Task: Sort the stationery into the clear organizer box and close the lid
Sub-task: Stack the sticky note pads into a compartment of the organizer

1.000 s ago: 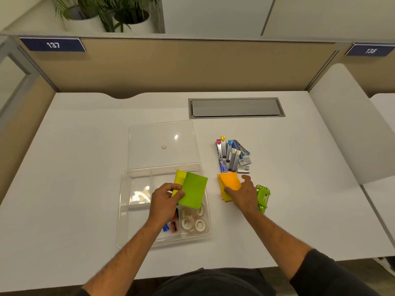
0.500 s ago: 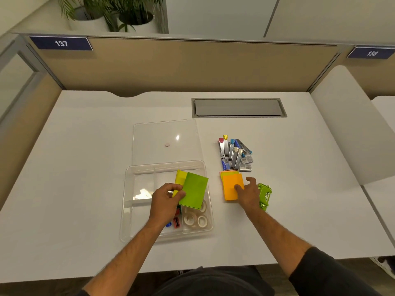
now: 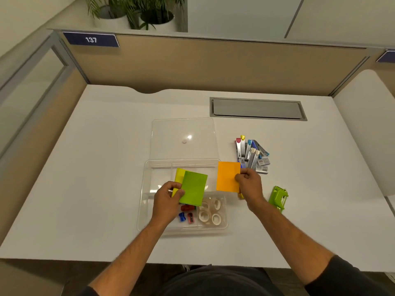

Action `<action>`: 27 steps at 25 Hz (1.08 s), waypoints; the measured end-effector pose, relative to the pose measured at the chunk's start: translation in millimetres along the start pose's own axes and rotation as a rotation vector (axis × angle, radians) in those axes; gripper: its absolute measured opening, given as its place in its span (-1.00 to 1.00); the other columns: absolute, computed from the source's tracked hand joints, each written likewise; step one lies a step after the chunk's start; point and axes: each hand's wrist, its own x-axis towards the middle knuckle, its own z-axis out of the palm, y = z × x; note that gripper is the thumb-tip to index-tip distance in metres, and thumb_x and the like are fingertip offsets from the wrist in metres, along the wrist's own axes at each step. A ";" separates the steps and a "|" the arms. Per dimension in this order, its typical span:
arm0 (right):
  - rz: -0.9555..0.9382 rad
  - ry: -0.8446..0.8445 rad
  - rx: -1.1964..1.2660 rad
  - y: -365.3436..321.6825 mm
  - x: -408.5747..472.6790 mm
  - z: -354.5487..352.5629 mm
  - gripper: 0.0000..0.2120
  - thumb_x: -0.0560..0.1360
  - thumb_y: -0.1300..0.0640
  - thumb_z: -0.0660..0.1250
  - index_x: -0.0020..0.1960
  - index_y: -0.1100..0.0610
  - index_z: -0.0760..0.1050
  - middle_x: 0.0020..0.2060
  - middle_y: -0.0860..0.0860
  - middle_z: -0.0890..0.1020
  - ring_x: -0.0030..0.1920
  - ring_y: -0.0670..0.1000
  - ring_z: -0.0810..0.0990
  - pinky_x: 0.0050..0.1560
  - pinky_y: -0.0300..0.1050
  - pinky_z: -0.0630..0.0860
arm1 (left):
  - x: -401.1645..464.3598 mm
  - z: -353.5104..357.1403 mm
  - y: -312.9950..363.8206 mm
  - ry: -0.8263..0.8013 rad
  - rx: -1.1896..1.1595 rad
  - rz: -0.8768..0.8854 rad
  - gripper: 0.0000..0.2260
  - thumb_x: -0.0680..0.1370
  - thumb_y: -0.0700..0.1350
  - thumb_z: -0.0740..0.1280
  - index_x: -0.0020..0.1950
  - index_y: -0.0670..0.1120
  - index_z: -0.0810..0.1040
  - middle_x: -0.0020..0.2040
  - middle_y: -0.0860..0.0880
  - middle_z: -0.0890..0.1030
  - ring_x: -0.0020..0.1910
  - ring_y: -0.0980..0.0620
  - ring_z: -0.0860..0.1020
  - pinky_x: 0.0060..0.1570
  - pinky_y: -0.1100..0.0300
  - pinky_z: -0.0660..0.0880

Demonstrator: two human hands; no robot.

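- Lifted off the worktop (image 3: 106, 167) since half a second ago, the orange pad (image 3: 228, 176) now hangs pinched at its right edge in the right hand (image 3: 249, 183), just right of the organizer box (image 3: 147, 201).
- Green and yellow pads (image 3: 193, 187) sit gripped in the left hand (image 3: 168, 199), over the box's middle.
- Best carry the orange pad leftward, stack it square against the green, then lower all flat into one free compartment.
- Beyond the right fingers (image 3: 242, 177) wait the lead tubes (image 3: 251, 153); right of that wrist, the green punch (image 3: 278, 197).
- Behind the box, its lid (image 3: 183, 137) lies open.
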 end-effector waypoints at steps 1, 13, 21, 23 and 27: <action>-0.007 -0.036 0.008 -3.7 -2.6 6.2 -0.91 0.48 0.25 0.32 -0.05 0.12 0.56 -0.15 0.13 0.63 -0.21 0.07 0.56 -0.34 -0.10 0.47 | -0.6 -7.2 -2.4 0.021 -0.009 -0.005 -0.87 0.53 -0.20 0.42 -0.09 0.05 0.60 -0.06 -0.03 0.65 -0.16 -0.14 0.61 -0.29 0.02 0.62; -0.009 -0.398 0.003 -28.4 -38.1 51.2 -0.87 0.49 0.34 0.33 0.03 0.21 0.50 -0.25 0.12 0.58 -0.36 0.07 0.56 -0.44 -0.09 0.51 | -36.5 -58.0 -25.8 0.235 -0.050 -0.073 -0.88 0.56 -0.22 0.39 -0.04 0.01 0.58 0.03 -0.04 0.64 -0.09 -0.12 0.63 -0.30 0.16 0.60; -0.059 -0.570 -0.118 -15.7 -63.0 75.7 -0.58 0.45 0.38 0.34 0.19 -0.01 0.46 -0.05 0.22 0.53 -0.20 0.19 0.65 -0.29 0.10 0.66 | -38.1 -80.6 -33.1 0.335 -0.090 -0.065 -0.85 0.56 -0.22 0.39 -0.05 0.05 0.57 0.00 -0.06 0.63 -0.06 -0.14 0.61 -0.27 0.10 0.61; -0.084 -0.566 -0.094 -19.9 -67.3 90.2 -0.61 0.45 0.38 0.33 0.15 0.00 0.47 -0.10 0.21 0.53 -0.31 0.19 0.64 -0.35 0.10 0.64 | -30.4 -91.2 -30.2 0.318 -0.100 -0.019 -0.85 0.56 -0.23 0.39 -0.05 0.03 0.57 -0.01 -0.05 0.63 -0.07 -0.12 0.62 -0.29 0.13 0.61; -0.126 -0.604 -0.180 -21.6 -80.4 129.8 -0.63 0.46 0.35 0.34 0.17 0.01 0.44 -0.11 0.14 0.56 -0.38 0.14 0.65 -0.40 0.03 0.62 | -7.7 -114.2 -33.5 0.299 -0.114 -0.012 -0.85 0.56 -0.24 0.38 -0.06 0.03 0.57 -0.01 -0.05 0.63 -0.08 -0.11 0.61 -0.28 0.11 0.62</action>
